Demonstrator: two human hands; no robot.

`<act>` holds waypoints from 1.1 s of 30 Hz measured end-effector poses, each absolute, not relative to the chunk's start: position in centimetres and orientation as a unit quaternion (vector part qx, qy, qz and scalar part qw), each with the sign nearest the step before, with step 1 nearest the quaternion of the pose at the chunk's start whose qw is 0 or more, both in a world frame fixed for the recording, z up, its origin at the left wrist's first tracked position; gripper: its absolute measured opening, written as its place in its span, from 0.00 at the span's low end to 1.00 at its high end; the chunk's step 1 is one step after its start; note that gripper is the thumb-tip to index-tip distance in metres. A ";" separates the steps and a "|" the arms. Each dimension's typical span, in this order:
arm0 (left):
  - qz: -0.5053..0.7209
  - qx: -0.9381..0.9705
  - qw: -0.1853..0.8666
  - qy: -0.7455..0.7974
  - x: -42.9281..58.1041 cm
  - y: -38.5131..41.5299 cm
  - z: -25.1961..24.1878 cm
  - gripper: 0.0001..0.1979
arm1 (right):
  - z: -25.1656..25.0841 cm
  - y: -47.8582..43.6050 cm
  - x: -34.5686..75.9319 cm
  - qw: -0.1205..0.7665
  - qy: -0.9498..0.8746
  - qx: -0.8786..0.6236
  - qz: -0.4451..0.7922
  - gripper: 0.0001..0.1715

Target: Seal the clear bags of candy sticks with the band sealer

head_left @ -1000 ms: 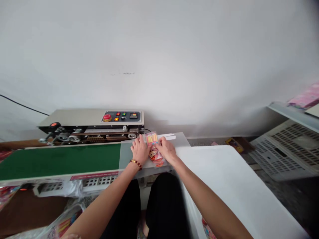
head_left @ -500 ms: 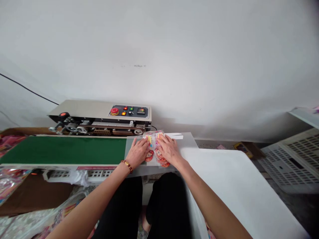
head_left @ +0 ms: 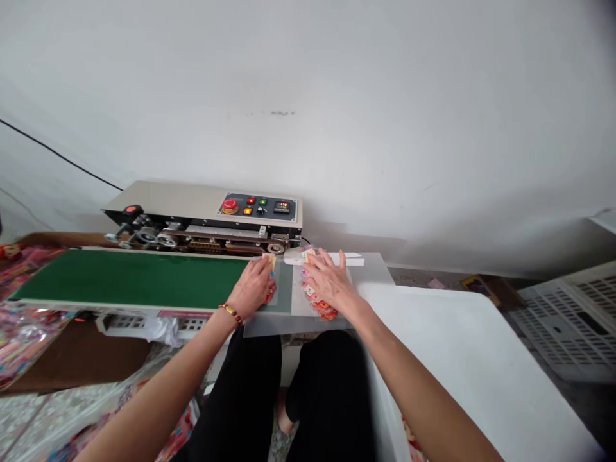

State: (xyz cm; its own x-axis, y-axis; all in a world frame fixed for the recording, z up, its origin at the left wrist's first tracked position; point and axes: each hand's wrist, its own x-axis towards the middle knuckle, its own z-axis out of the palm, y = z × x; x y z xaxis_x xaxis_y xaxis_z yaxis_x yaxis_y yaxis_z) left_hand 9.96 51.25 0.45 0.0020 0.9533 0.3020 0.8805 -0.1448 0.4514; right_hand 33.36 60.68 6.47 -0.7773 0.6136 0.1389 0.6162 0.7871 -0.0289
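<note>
My left hand [head_left: 253,285], with a beaded bracelet on the wrist, has its fingers closed on a clear plastic packet [head_left: 271,289] with red and yellow contents. The packet lies at the right end of the green conveyor belt [head_left: 144,279], just before the heat sealing machine [head_left: 206,221]. On the right, my right hand [head_left: 332,281] curls over a small stack of similar packets [head_left: 325,310], with one finger raised. These rest on a translucent sheet [head_left: 368,273]; the hand hides part of them.
A white tabletop [head_left: 433,346] adjoins on the right, with a white plastic crate [head_left: 568,327] beyond it. A cardboard box [head_left: 86,359] and heaps of colourful packets [head_left: 24,340] stand at the left. The wall [head_left: 337,128] rises behind the machine.
My left hand has moved left with one packet, away from the stack and toward the belt. My right hand stays at the stack. The view has shifted slightly.
</note>
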 end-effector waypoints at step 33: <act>0.150 0.685 0.004 0.713 7.9 49.2 1.9 0.19 | 4.9 59.4 32.1 0.065 -0.944 -0.323 -0.001 0.14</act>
